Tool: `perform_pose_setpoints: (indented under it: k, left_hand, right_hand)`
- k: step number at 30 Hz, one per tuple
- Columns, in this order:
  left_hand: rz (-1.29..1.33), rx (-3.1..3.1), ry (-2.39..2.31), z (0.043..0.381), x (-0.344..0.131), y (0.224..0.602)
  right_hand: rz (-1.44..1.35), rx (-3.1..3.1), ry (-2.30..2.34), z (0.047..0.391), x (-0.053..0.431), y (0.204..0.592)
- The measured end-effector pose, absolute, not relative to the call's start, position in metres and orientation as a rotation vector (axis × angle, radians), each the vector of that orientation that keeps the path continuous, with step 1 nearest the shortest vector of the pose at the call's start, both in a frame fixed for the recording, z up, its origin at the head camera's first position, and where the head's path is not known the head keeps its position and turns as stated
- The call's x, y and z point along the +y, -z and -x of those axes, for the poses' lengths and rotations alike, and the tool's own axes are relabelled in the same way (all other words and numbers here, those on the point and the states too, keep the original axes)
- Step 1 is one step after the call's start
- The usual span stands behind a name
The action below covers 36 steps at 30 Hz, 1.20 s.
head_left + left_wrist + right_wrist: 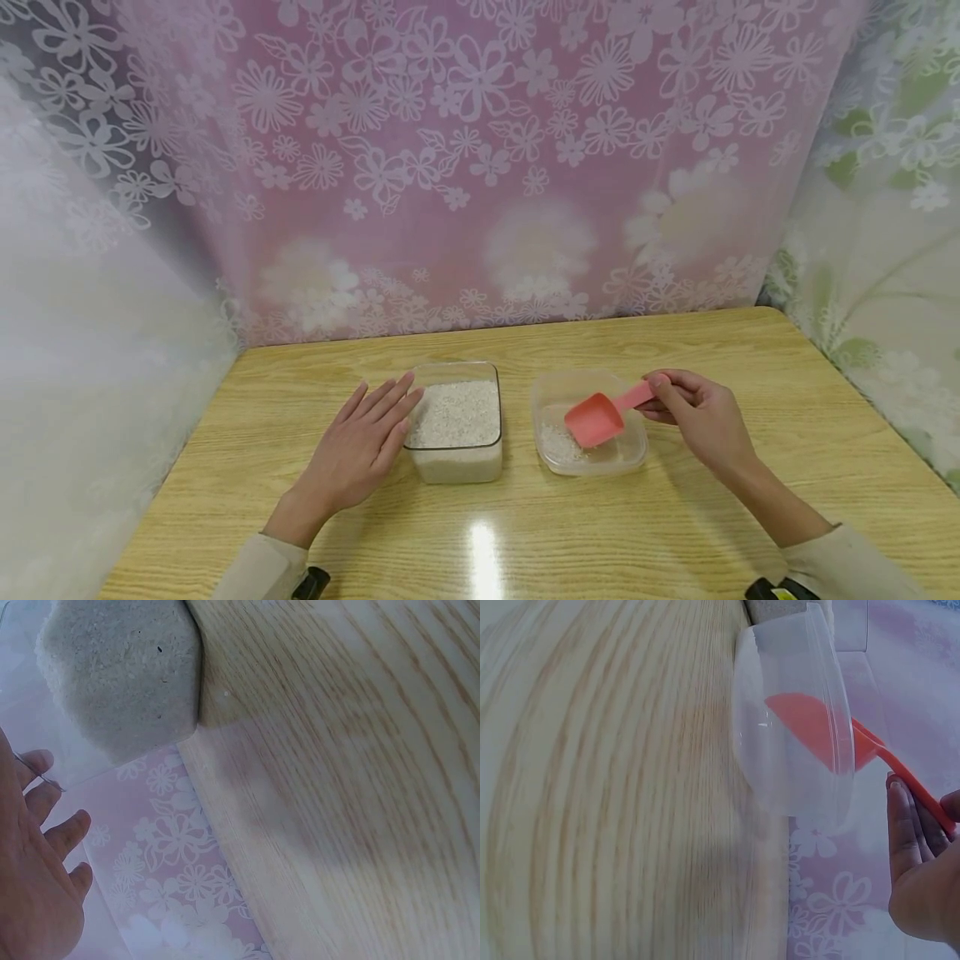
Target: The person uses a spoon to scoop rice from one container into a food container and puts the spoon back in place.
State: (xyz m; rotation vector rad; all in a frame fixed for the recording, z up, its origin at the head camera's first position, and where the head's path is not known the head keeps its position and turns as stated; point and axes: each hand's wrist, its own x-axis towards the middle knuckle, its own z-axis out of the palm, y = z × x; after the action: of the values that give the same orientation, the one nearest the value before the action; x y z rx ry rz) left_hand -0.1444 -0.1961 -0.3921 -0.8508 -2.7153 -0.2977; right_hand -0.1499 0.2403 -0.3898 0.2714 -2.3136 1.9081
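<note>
A pink scoop (595,421) is tilted over a translucent plastic tub (637,454), its bowl reaching inside the rim. My right hand (708,417) pinches the handle between thumb and fingers. A little rice (558,444) lies in the left part of that tub. To its left stands a clear square container (461,471) holding much more rice (457,414). With fingers extended, my left hand (363,446) touches that container's left rim. In the left wrist view, the fingertips (46,795) meet the clear rim. The right wrist view shows the scoop (802,724) through the tub's wall.
Both containers stand on a wood-grain table (510,550), a short gap apart. A pink floral curtain (517,167) hangs behind the table's back edge. Pale patterned curtains close off the left (97,350) and right (892,275) sides.
</note>
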Motion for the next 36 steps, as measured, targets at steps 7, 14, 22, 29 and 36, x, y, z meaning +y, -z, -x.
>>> perform_pose_setpoints:
  k: [7,14,22,29,36]
  left_hand:
    - [0.85,-2.716,0.293,0.144,-0.196,0.392]
    - [0.845,-2.723,0.273,0.142,-0.197,0.39]
    - [0.872,-2.732,0.27,0.145,-0.198,0.386]
    - [0.885,-2.76,0.302,0.148,-0.199,0.384]
    - [0.888,-2.772,0.311,0.148,-0.198,0.383]
  right_hand:
    - [-0.319,-2.285,-1.866,0.148,0.241,0.384]
    - [-0.29,-2.139,-2.044,0.152,0.244,0.376]
    - [-0.264,-1.95,-2.219,0.156,0.24,0.361]
    - [-0.287,-1.77,-2.391,0.162,0.225,0.34]
    - [-0.313,-1.66,-2.549,0.164,0.201,0.324]
